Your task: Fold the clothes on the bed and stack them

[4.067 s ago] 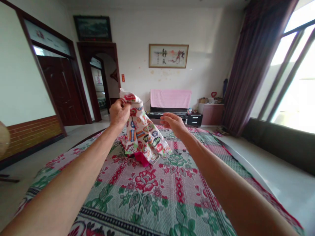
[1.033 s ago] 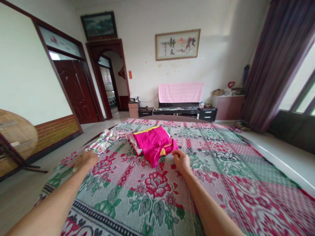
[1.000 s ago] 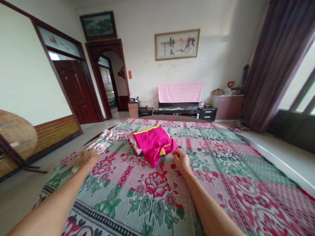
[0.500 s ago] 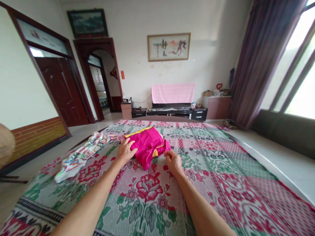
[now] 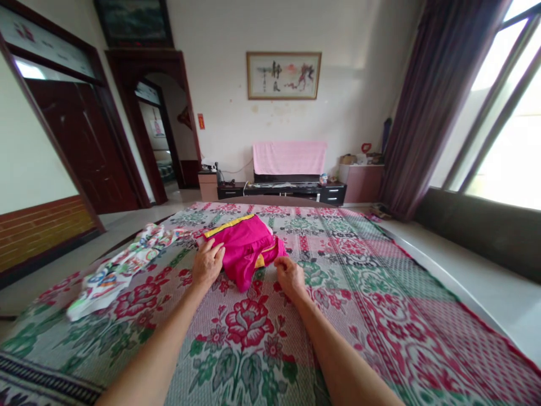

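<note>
A magenta garment (image 5: 243, 242) with yellow trim lies bunched on the flowered cloth (image 5: 249, 321) in front of me. Its exact kind is unclear from the folds. My left hand (image 5: 208, 265) is closed at the garment's left edge, just below the yellow band, fingertips on the fabric. At the lower right corner, my right hand (image 5: 291, 276) is closed with thumb and fingers pinching the magenta edge. One fold hangs toward me between the hands. A white garment with a colourful print (image 5: 122, 270) lies crumpled to the left, apart from both hands.
The flowered cloth covers a large table with a rounded far edge (image 5: 287, 199). Beyond it stand a low black cabinet (image 5: 333, 194) and a screen under a pink towel (image 5: 289, 158). A purple curtain (image 5: 406, 113) hangs by the window at right; doorways are at left.
My view has turned slightly right, so everything sits further left. My left hand's thumb and fingers have drawn closer together at the garment's edge. The right hand stays at its corner.
</note>
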`<state>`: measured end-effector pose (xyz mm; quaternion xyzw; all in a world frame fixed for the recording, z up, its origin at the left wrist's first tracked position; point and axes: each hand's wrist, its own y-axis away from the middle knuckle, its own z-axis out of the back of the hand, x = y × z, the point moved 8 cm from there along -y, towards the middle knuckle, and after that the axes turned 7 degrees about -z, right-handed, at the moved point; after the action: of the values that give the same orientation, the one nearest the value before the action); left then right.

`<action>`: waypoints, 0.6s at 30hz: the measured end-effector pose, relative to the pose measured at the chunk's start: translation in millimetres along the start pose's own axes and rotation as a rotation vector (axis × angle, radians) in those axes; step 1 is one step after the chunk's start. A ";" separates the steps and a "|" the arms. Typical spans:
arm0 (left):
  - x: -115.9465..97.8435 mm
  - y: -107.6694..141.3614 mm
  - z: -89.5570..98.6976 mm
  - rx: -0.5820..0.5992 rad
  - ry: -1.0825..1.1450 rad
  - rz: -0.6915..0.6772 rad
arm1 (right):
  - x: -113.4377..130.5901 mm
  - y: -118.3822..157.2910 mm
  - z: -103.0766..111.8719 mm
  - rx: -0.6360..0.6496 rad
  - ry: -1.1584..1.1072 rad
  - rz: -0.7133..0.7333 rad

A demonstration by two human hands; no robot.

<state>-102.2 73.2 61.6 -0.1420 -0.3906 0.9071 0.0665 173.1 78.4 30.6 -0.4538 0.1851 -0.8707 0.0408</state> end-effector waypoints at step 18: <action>-9.5 10.5 10.8 -0.023 0.045 0.007 | 70.5 38.4 -24.9 0.192 0.029 0.438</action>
<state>-96.6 56.4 62.9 -0.1643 -0.3988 0.8994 0.0703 108.2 33.0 58.5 -0.3843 0.1959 -0.8611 0.2692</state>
